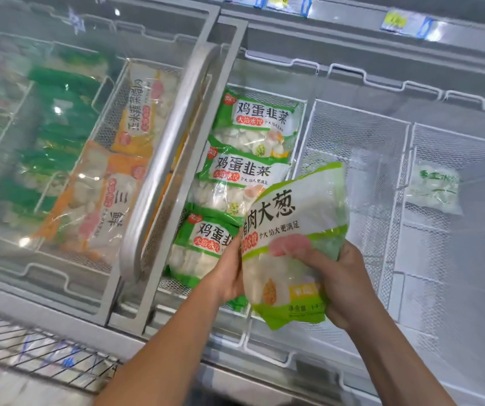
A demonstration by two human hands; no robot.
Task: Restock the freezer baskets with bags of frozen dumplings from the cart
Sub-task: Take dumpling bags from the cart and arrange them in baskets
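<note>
A: Nearest us, bottom left, a black wire cart rack (30, 353) with pale blurred bags under it. Both bare forearms reach up from there over the freezer's grey front rim (68, 315).

B: And both hands are on the light-green and white plastic bag of dumplings (291, 247). It's held tilted, up in the air, over the front of the white mesh basket (361, 148) in the middle.

A: Right hand (343, 285) wraps the bag's right edge, fingers (291, 249) curled across the front, pressed close together over the pink patch. Left hand (229, 273) grips the left edge; its fingers are hidden behind the bag, so I can't tell how they lie.

B: Just left of it, the next basket holds three green-topped dumpling bags (250, 171) lying flat in a row, front to back, overlapping.

A: The curved grey metal lid handle (170, 159) runs beside them. Under the glass lid (59, 112), orange-trimmed bags (103, 197) and, further left, dark green packs (59, 112), blurry.

B: On the right, another mesh basket (469, 259) with one pale frosted bag (434, 186) lying at its far end.

A: At the back, yellow price tags (396, 22) on the rail.
</note>
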